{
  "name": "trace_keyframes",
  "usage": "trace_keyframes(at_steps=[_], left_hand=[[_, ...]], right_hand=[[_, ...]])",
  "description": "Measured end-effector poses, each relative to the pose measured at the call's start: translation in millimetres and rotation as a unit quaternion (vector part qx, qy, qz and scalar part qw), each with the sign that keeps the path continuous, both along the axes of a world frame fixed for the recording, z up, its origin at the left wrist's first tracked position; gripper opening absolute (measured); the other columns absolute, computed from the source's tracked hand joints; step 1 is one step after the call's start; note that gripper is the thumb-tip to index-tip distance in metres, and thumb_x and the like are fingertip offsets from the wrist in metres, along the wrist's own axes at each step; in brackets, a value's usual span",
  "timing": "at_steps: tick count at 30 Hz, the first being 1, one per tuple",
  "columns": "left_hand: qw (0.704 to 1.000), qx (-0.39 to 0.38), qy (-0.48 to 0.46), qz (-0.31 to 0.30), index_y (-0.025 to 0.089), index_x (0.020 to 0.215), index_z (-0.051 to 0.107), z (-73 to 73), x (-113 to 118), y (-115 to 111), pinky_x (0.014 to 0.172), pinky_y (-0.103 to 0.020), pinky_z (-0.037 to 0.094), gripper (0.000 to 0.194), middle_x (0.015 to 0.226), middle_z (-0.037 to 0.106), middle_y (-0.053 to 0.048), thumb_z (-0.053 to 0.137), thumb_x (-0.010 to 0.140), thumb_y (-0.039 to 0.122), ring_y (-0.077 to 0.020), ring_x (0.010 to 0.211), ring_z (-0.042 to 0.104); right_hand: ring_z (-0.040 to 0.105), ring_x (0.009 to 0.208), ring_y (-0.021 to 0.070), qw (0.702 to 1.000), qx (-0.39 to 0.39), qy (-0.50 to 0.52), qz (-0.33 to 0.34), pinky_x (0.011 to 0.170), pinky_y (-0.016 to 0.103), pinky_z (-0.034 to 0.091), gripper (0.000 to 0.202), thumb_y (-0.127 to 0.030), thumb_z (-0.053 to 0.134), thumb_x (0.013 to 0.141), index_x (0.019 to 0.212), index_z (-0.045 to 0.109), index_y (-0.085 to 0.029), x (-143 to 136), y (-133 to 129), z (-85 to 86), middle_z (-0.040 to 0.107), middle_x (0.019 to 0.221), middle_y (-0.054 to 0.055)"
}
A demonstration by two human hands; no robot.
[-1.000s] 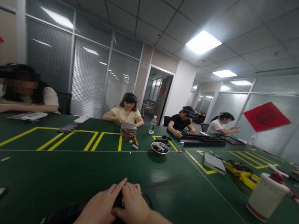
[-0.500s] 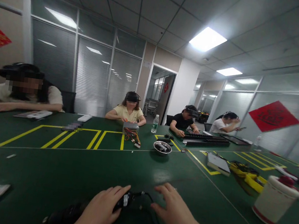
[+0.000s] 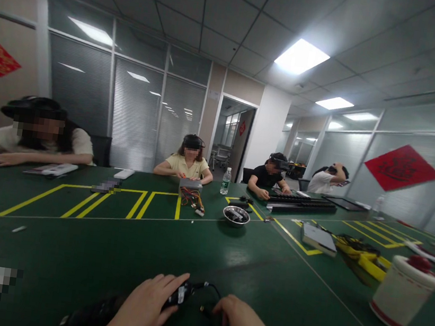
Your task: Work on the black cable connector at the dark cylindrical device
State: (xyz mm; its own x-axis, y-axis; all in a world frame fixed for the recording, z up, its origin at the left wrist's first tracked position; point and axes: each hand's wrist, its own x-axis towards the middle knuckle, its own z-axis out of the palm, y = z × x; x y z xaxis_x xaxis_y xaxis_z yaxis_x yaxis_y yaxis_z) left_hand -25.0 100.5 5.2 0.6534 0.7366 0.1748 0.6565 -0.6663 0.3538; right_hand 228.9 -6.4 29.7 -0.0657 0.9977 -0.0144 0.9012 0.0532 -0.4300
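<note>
A small black device with a white label is held just above or on the green surface, at the near middle, by the left hand; its fingers are pressed close together over the top, with the thumb set below. From the far end of the device a thin black cable is led in a curve towards the right hand. There the fingers are curled around a dark lead ended by a small plug; whether the lead is pinched cannot be told. A black cylindrical object is partly covered by the left forearm. Farther out, a metal bowl is filled with dark small items, and a grey box with coloured wires is placed before a seated co-worker. To the right, a white cup is seen.
</note>
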Motion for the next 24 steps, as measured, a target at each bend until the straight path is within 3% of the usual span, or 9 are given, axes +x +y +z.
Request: trace_keyframes(at_steps=[8, 15, 19, 24], left_hand=[[1.000, -0.013, 0.009, -0.006, 0.040, 0.146, 0.038, 1.3, 0.4, 0.3, 0.098, -0.041, 0.042, 0.068, 0.131, 0.058, -0.001, 0.061, 0.083, 0.027, -0.0248, 0.114, 0.055], [1.000, 0.002, 0.000, -0.008, 0.038, 0.147, 0.037, -4.7, 2.6, 0.2, 0.104, -0.047, 0.039, 0.069, 0.140, 0.054, -0.004, 0.063, 0.084, 0.046, -0.0301, 0.122, 0.051], [0.999, 0.017, -0.012, -0.038, 0.040, 0.147, 0.036, -8.1, 10.5, -3.7, 0.106, -0.047, 0.039, 0.058, 0.146, 0.049, -0.001, 0.052, 0.092, 0.035, -0.0276, 0.128, 0.049], [0.998, 0.007, 0.008, -0.056, 0.041, 0.143, 0.042, -12.1, 22.6, -5.1, 0.107, -0.049, 0.039, 0.058, 0.148, 0.047, 0.000, 0.053, 0.089, 0.024, -0.0281, 0.130, 0.048]], right_hand=[[0.067, 0.085, 0.0241, 0.996, -0.025, -0.050, -0.064, 0.071, 0.029, 0.047, 0.020, -0.016, 0.074, 0.067, 0.086, 0.070, -0.020, -17.9, 14.5, 7.8, 0.071, 0.092, 0.006], [0.070, 0.086, 0.0280, 0.990, -0.089, -0.086, -0.064, 0.071, 0.031, 0.050, 0.027, -0.010, 0.076, 0.060, 0.084, 0.075, -0.022, -15.6, 20.7, 12.7, 0.075, 0.090, 0.006], [0.070, 0.080, 0.0240, 0.995, -0.061, -0.065, -0.035, 0.066, 0.028, 0.048, 0.029, -0.007, 0.061, 0.066, 0.085, 0.075, -0.024, -13.3, 18.5, 10.2, 0.075, 0.086, 0.005], [0.069, 0.077, 0.0207, 0.997, -0.069, -0.004, -0.035, 0.060, 0.024, 0.043, 0.032, -0.007, 0.057, 0.067, 0.090, 0.074, -0.022, -15.2, 19.1, 9.5, 0.075, 0.086, 0.004]])
